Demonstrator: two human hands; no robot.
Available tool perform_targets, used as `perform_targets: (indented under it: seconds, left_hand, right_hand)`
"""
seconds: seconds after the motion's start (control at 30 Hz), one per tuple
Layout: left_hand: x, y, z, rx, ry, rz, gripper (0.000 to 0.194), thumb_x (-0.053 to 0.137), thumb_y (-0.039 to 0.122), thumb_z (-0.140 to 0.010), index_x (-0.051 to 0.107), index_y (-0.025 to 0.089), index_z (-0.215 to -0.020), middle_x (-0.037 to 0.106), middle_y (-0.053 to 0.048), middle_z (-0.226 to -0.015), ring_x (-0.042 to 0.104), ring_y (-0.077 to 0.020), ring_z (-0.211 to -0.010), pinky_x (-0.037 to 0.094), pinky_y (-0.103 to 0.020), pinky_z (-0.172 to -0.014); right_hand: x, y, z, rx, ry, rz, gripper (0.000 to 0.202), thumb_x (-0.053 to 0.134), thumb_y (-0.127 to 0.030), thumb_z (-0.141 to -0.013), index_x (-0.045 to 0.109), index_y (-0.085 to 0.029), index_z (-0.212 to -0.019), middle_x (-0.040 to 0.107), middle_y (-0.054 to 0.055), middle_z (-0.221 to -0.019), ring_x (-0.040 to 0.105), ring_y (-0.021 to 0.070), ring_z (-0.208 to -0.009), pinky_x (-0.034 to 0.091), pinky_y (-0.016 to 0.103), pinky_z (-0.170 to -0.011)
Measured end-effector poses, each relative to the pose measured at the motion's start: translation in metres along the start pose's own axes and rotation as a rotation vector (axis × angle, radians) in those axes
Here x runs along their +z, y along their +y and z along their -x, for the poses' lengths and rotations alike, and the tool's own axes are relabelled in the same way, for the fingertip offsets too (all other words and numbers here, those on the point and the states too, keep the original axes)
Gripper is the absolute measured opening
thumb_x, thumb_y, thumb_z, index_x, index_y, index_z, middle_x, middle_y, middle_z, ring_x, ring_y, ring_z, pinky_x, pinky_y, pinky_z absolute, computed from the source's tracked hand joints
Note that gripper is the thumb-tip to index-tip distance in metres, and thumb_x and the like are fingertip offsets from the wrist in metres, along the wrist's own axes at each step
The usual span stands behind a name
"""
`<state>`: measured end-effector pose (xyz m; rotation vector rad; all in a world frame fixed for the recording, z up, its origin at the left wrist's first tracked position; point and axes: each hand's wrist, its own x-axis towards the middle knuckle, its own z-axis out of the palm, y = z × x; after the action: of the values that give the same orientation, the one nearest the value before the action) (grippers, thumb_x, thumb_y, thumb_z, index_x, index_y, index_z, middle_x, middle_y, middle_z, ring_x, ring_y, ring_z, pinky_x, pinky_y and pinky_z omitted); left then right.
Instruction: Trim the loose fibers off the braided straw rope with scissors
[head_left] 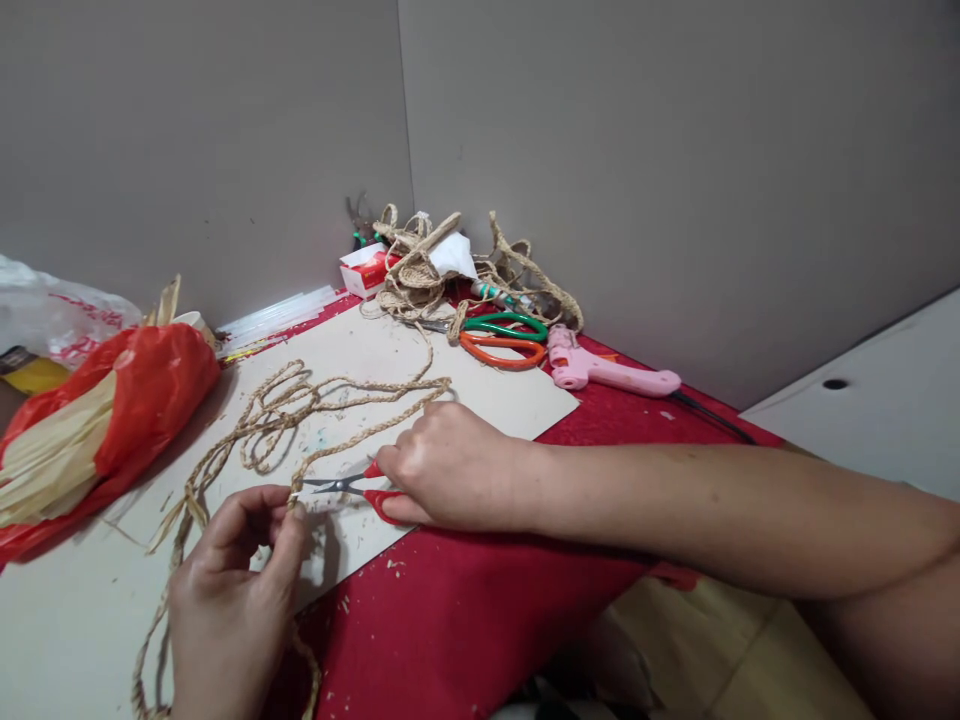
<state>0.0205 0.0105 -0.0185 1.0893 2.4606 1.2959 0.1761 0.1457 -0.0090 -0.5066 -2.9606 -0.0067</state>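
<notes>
My left hand (244,575) pinches a braided straw cord (367,432) between thumb and fingers, above a white board. In my right hand (450,465) is a pair of scissors with red handles (384,505), the fingers closed round the grips. The scissors' blades are parted and their tips reach the cord right beside my left fingertips. A small white bit shows there, too small to name. More of the cord lies in loose loops on the board and runs down past my left wrist.
The white board (90,620) lies on a red cloth (450,620). Red plastic bag (161,375) with pale straw sits left. Glue sticks (281,318), red-and-white box (363,272), braided cord pile (420,270), green-and-orange-handled scissors (504,350) and pink glue gun (611,373) line the back, near grey walls.
</notes>
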Motion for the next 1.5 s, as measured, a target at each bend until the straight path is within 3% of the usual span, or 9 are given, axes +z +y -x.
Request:
perform_targets:
  seconds: [0.17, 0.3, 0.43, 0.53, 0.93, 1.5]
  left_hand:
    - [-0.001, 0.007, -0.002, -0.153, -0.094, 0.221, 0.031, 0.075, 0.047, -0.066, 0.065, 0.023, -0.083, 0.061, 0.004, -0.063, 0.05, -0.0107, -0.053, 0.038, -0.019, -0.048]
    - [-0.001, 0.006, -0.009, -0.295, -0.17, 0.34, 0.036, 0.078, 0.049, -0.062, 0.065, 0.022, -0.083, 0.053, 0.007, -0.051, 0.032, -0.0057, -0.038, 0.027, -0.016, -0.036]
    - [-0.001, -0.001, -0.013, -0.328, -0.19, 0.382, 0.036, 0.079, 0.047, -0.062, 0.064, 0.023, -0.085, 0.055, 0.006, -0.053, 0.04, -0.0074, -0.04, 0.029, -0.016, -0.037]
    - [-0.002, -0.001, -0.011, -0.309, -0.194, 0.357, 0.036, 0.079, 0.046, -0.061, 0.065, 0.023, -0.085, 0.057, 0.005, -0.056, 0.043, -0.0087, -0.042, 0.031, -0.017, -0.037]
    - [0.001, 0.013, 0.004, -0.11, -0.019, 0.125, 0.028, 0.074, 0.045, -0.066, 0.067, 0.024, -0.082, 0.063, 0.003, -0.068, 0.052, -0.0122, -0.06, 0.04, -0.018, -0.051]
    - [0.001, 0.011, 0.006, -0.104, -0.02, 0.086, 0.025, 0.073, 0.044, -0.067, 0.066, 0.024, -0.08, 0.06, 0.004, -0.065, 0.049, -0.0119, -0.056, 0.038, -0.019, -0.049]
  right_hand:
    - [-0.002, 0.003, -0.005, 0.02, -0.064, 0.016, 0.027, 0.045, -0.028, -0.09, 0.067, -0.015, -0.081, 0.072, 0.009, -0.075, 0.067, 0.0208, -0.072, 0.032, 0.028, -0.055]
    - [-0.008, 0.006, -0.004, 0.043, -0.085, 0.002, 0.03, 0.044, -0.034, -0.09, 0.067, -0.015, -0.082, 0.072, 0.009, -0.079, 0.066, 0.0206, -0.07, 0.032, 0.028, -0.056]
    - [-0.008, 0.007, 0.0, 0.032, -0.031, -0.002, 0.034, 0.047, -0.044, -0.087, 0.067, -0.016, -0.083, 0.072, 0.009, -0.077, 0.065, 0.02, -0.067, 0.034, 0.028, -0.057]
    - [-0.003, 0.007, 0.002, 0.011, 0.0, 0.002, 0.037, 0.049, -0.047, -0.084, 0.067, -0.015, -0.079, 0.071, 0.01, -0.075, 0.064, 0.0209, -0.065, 0.033, 0.028, -0.057]
    - [-0.002, 0.006, 0.001, 0.003, 0.028, -0.019, 0.038, 0.051, -0.05, -0.08, 0.068, -0.016, -0.079, 0.071, 0.01, -0.072, 0.065, 0.024, -0.064, 0.031, 0.029, -0.052]
    - [0.001, 0.004, 0.003, -0.001, 0.007, -0.015, 0.039, 0.05, -0.049, -0.081, 0.068, -0.015, -0.079, 0.07, 0.012, -0.07, 0.065, 0.0256, -0.065, 0.035, 0.03, -0.054]
